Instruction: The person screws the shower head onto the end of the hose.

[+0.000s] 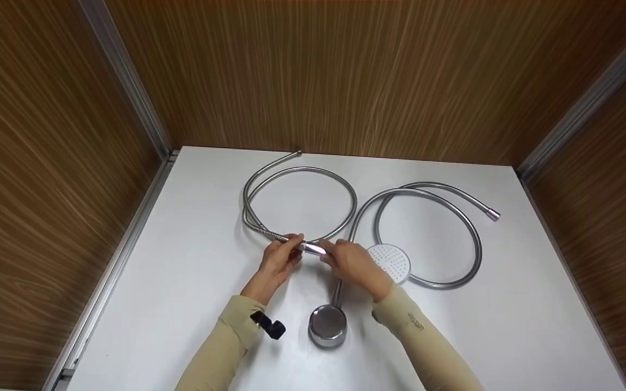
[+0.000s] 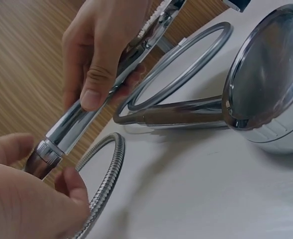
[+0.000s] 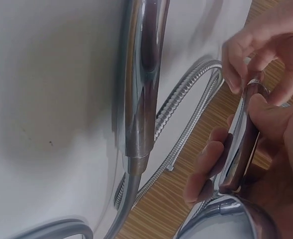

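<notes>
My right hand [image 1: 350, 262] grips the chrome handle [image 2: 81, 119] of a shower head, its round white spray face [image 1: 390, 262] turned up past the wrist. At the handle's end sits the ribbed nut [image 2: 48, 153] of a metal shower hose [image 1: 352, 198]. Thumb and fingers of my left hand [image 1: 280, 259] are around that nut, which meets the handle in line. From there the ribbed hose loops away over the white table [image 1: 182, 228]. A second shower head [image 1: 328, 326] lies between my forearms, chrome back up.
A smooth grey hose [image 1: 476, 239] runs from the second shower head and coils at the right, ending in a chrome connector [image 1: 492, 214]. The ribbed hose's free end [image 1: 298, 153] lies near the back edge. Wood-patterned panels [image 1: 335, 76] stand behind and on both sides.
</notes>
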Demonstrator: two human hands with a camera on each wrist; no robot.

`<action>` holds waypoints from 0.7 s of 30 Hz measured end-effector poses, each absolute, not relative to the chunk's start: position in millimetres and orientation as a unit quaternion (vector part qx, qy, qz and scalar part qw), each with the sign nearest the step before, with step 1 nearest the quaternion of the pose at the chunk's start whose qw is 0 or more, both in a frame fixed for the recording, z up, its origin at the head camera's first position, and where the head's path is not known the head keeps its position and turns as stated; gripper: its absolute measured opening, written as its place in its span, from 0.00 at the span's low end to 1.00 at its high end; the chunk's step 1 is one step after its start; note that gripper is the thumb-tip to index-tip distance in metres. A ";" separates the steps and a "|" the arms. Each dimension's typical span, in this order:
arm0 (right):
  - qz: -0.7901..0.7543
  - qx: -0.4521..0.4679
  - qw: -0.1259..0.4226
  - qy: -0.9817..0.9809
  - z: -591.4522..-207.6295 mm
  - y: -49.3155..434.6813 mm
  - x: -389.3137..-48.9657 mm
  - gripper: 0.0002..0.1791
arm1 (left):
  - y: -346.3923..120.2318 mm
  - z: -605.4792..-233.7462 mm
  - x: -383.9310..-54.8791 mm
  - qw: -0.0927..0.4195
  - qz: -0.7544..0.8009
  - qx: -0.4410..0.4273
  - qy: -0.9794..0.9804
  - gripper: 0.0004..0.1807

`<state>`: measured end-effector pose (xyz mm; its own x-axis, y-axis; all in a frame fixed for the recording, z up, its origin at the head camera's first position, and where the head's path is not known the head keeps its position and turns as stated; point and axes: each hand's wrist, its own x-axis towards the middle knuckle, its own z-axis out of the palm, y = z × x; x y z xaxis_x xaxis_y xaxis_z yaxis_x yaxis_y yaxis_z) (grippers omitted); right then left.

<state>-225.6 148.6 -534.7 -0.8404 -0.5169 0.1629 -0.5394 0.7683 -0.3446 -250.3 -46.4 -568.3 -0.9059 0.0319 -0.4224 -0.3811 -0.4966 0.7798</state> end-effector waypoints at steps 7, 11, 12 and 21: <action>0.184 0.290 0.044 -0.938 -536.0 148.6 -225.4 0.09 | -49.6 -568.0 -249.3 0.146 0.816 -0.187 0.527 0.05; 0.179 0.301 0.058 -0.935 -536.0 149.1 -226.2 0.08 | -50.5 -568.1 -249.1 0.150 0.810 -0.184 0.536 0.08; 0.177 0.304 0.061 -0.934 -536.0 149.3 -226.5 0.08 | -50.6 -568.6 -249.3 0.149 0.812 -0.181 0.535 0.11; 0.170 0.300 0.060 -0.937 -536.3 151.0 -226.6 0.08 | -51.1 -569.9 -251.0 0.134 0.817 -0.164 0.536 0.20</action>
